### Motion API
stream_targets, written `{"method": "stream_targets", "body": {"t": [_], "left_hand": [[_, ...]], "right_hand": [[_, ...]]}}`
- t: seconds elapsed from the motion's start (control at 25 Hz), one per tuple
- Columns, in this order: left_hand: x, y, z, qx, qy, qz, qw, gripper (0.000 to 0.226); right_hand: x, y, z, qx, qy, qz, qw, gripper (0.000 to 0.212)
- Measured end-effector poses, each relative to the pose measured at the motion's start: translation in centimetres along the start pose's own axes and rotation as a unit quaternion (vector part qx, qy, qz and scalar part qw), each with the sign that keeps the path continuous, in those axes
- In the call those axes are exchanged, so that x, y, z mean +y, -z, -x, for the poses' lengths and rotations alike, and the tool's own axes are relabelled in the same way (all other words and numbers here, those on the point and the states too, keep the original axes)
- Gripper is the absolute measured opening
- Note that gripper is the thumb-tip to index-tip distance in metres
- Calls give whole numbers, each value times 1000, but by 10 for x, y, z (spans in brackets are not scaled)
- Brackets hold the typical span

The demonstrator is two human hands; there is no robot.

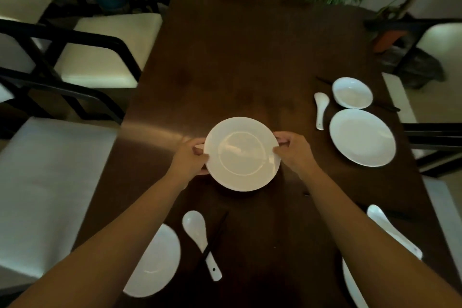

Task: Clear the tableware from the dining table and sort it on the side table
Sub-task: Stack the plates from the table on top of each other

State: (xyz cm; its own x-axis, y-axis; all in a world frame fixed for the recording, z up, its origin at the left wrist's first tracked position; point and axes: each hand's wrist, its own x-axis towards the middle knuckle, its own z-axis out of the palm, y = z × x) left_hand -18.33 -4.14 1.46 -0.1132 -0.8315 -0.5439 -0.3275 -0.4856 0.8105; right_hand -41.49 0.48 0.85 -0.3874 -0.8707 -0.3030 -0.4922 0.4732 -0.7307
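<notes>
White plate [242,155] above the dark table [250,57]: I grasp its rim with 2 hands, left hand [191,157] and right hand [293,151], on opposite sides.

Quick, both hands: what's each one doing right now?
Left hand: closed on the left rim of the white plate.
Right hand: closed on the same plate's right rim.

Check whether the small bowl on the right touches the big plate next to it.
Apart. The head view shows a thin strip of dark table between the bowl and the plate.
</notes>
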Motion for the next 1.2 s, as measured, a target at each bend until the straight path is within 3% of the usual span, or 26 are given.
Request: {"method": "stream_targets", "body": {"t": [0.16, 0.32, 0.72, 0.96, 1.12, 1.2], "left_hand": [[-16, -57, 22, -12, 10, 28, 999, 36], [-56, -82, 63, -16, 12, 27, 999, 37], [-108, -99, 131, -4, 15, 11, 1000, 37], [-111, -107, 138, -5, 1, 37, 999, 40], [-114, -106, 136, -6, 5, 50, 999, 44], [-117, -106, 132, -6, 18, 66, 998, 45]], "right_hand": [[40, 44, 14, -2, 4, 41, 999, 36], [78, 60, 50, -69, 7, 75, 995, 31], [121, 53, 101, -141, 19, 133, 981, 26], [128, 50, 104, -127, 44, 169, 976, 31], [124, 58, 101, -132, 46, 157, 978, 32], [122, 72, 94, -101, -10, 61, 993, 27]]}}
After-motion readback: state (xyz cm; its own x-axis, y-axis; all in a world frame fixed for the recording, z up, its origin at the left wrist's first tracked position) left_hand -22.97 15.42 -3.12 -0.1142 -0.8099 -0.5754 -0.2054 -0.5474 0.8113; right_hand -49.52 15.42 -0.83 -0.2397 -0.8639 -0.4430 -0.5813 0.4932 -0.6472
